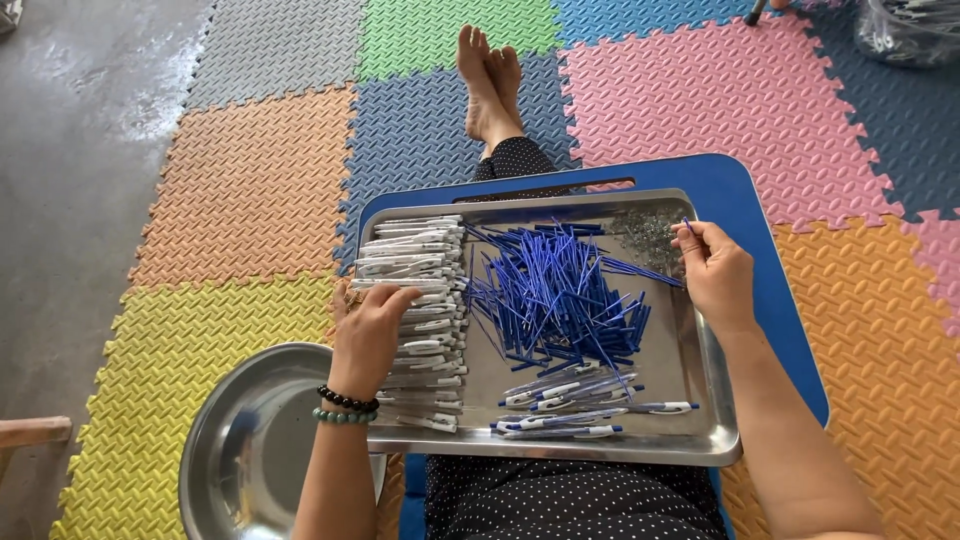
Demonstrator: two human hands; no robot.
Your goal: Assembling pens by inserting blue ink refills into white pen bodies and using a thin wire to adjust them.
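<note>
A steel tray (700,380) rests on a blue lap board (745,200) across my legs. Along its left side lies a row of white pen barrels (425,330), and my left hand (370,330) rests on that row, fingers curled over one barrel. A heap of blue ink refills (550,295) fills the tray's middle. At the far right corner is a small pile of metal springs (645,232). My right hand (712,265) is beside the springs, pinching one blue refill (687,228). A few assembled pens (575,410) lie at the tray's near edge.
A round steel bowl (250,440) sits on the floor at my left knee. Coloured foam mats (250,190) cover the floor, with bare concrete (70,130) to the left. A clear plastic bag (905,30) lies at the far right. My bare feet (490,85) stretch ahead.
</note>
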